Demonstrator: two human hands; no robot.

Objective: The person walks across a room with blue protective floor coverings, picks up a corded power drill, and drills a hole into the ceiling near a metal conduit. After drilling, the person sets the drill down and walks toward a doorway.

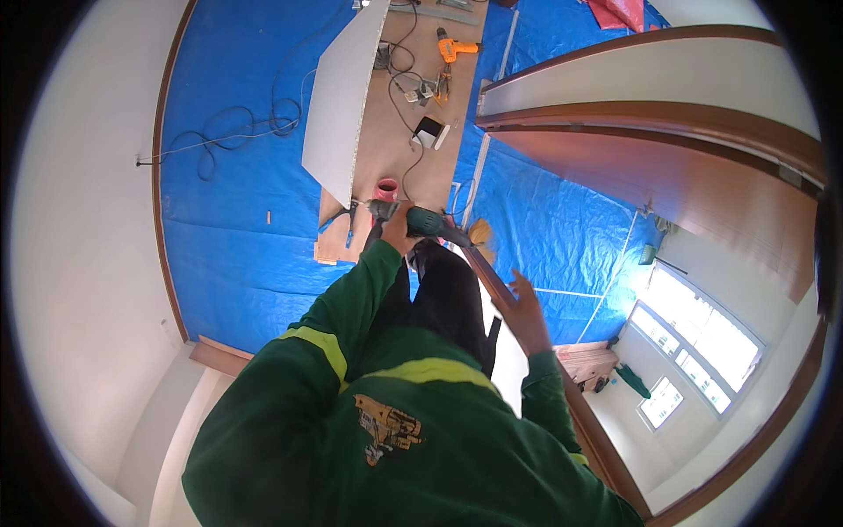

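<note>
My left hand (pixel 397 232) reaches forward over the near end of a brown worktop and is closed around a dark green power tool (pixel 427 222) with a grey head. The tool lies crosswise, its black end pointing right. Just past it stands a small red round container (pixel 385 188). My right hand (pixel 525 314) is out to the right with fingers apart, beside a long brown wooden edge (pixel 492 274). Nothing shows in it. A blurred tan thing (pixel 480 234) is close to the tool's black end; its kind cannot be made out.
On the worktop (pixel 430 180) lie an orange drill (pixel 451 46), a black-and-white box (pixel 430 132), cables and blue-handled pliers or a clamp (pixel 338 220). A white panel (pixel 342 101) covers its left side. Blue sheeting (pixel 237 211) spreads over the floor. Brown-edged door panels (pixel 650 158) stand right.
</note>
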